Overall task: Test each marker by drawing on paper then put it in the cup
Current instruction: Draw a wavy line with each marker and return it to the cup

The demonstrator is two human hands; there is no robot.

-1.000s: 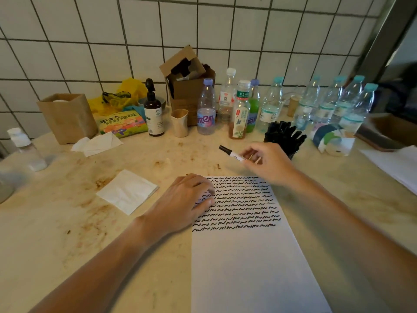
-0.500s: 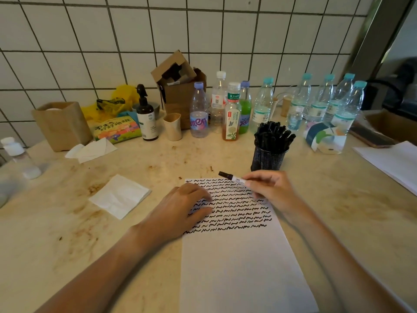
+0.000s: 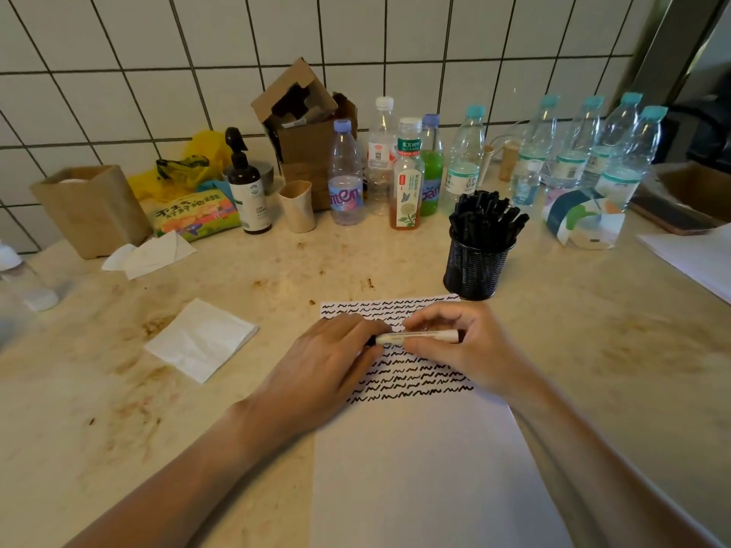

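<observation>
A stained stone counter (image 3: 118,409), seen from the person's head: at far left a small clear bottle (image 3: 23,282) and a brown paper bag (image 3: 91,209), then two white tissues, one crumpled (image 3: 148,255) near the bag and one flat (image 3: 201,340) nearer the person. At centre the left hand (image 3: 328,365) curls its fingers over the black cap end of one marker (image 3: 419,336), which lies level just above the paper (image 3: 419,468), over the squiggles; whether the cap is coming off cannot be told. The right hand (image 3: 463,346) pinches the marker's white barrel between thumb and fingers. The marker looks light, stiff and smooth, so the barrel's middle seems the sound place to hold while the cap is pulled, and a firm pinch should keep it from slipping. The single sheet is thin and likely to slide, and no hand presses it flat here. About twelve rows of black test marks fill its top part. Along the tiled wall stand roughly nine plastic bottles (image 3: 463,160), a dark pump bottle (image 3: 247,191) and a small paper cup (image 3: 297,205). Right of the hands, one black mesh cup (image 3: 474,270) is packed with black-capped markers (image 3: 488,213), too many and too crowded to count.
</observation>
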